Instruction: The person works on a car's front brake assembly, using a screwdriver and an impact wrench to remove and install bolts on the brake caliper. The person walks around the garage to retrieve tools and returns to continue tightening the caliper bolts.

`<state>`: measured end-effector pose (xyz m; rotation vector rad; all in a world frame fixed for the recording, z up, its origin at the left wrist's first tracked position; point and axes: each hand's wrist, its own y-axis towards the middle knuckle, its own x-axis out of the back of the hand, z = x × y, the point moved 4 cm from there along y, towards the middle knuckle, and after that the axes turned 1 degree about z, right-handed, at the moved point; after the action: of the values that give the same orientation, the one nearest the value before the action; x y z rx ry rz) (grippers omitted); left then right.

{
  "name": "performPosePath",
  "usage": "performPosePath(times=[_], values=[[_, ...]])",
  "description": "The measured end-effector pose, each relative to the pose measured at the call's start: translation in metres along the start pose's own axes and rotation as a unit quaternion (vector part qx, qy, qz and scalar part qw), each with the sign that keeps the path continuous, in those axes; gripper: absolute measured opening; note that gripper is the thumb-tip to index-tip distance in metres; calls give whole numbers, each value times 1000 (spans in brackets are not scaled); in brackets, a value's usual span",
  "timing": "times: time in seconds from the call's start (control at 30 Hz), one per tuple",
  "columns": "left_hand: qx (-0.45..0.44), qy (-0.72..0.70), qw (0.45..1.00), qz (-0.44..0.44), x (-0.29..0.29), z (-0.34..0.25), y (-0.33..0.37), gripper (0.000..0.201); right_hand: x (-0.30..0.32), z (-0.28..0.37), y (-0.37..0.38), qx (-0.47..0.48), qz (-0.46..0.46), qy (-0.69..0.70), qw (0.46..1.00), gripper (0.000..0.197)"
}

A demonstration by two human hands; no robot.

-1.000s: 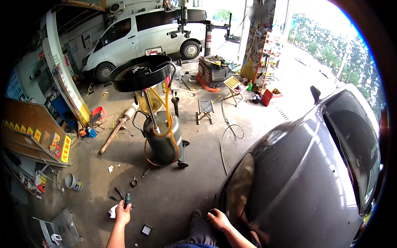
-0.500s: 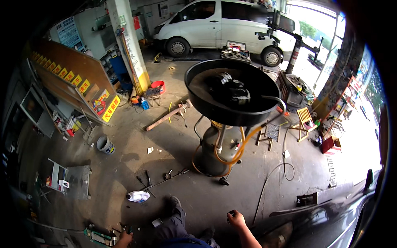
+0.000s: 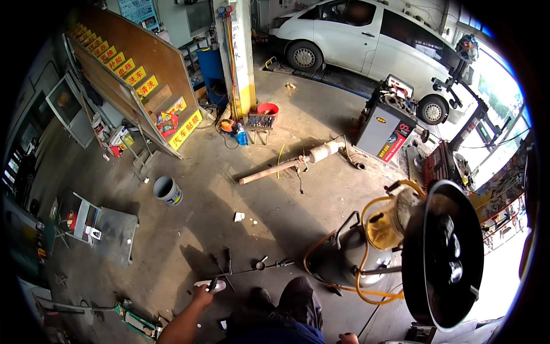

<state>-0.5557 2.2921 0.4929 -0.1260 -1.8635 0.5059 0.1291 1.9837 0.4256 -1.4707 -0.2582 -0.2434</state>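
My left hand [image 3: 201, 296] is held out low over the floor, fingers closed round a small dark handle-like object [image 3: 212, 284]. A white bottle [image 3: 200, 282] appears partly behind it on the floor. Only a bit of my right hand [image 3: 348, 338] shows at the lower edge; its fingers are too cut off to read. Beyond it on the right stands a waste-oil drainer with a wide black pan [image 3: 413, 258], a grey tank [image 3: 338, 258], an amber clear chamber [image 3: 382, 229] and orange hoses. Dark, shiny items lie inside the pan.
Long-handled tools [image 3: 260, 266] lie on the floor ahead of my feet. Farther off lie a rusty exhaust pipe [image 3: 312, 157], a grey bucket [image 3: 167, 190] and a red basin [image 3: 267, 110]. A wheel balancer [image 3: 381, 135] stands before a white van [image 3: 349, 34]. Wooden steps [image 3: 134, 74] stand left.
My view has swung right-to-left across the shop, so the drainer sits farther right and nearer. My left hand has come forward over the white bottle; my right hand has dropped to the lower edge.
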Motion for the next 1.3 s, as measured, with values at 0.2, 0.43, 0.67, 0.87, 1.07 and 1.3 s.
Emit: performPosePath(times=[0.2, 0.43, 0.67, 0.87, 1.07, 1.3], values=[[-69, -114, 990, 48, 59, -140, 228, 58, -62, 209, 15, 6, 87, -34, 996, 33], [-87, -164, 983, 6, 129, -239, 504, 42, -74, 422, 186, 60, 124, -230, 963, 40], [183, -190, 964, 40, 237, -160, 655, 31, -3, 785, 133, 184, -115, -75, 973, 36], [257, -268, 925, 82, 252, -216, 772, 33, 156, 1105, 66, 234, -111, 120, 958, 34], [283, -152, 919, 229, 247, -347, 952, 34, 231, 1370, 25, 329, -189, 78, 922, 31], [143, -49, 964, 218, 315, -573, 1349, 52, 222, 1546, 149, 197, -164, 91, 962, 29]])
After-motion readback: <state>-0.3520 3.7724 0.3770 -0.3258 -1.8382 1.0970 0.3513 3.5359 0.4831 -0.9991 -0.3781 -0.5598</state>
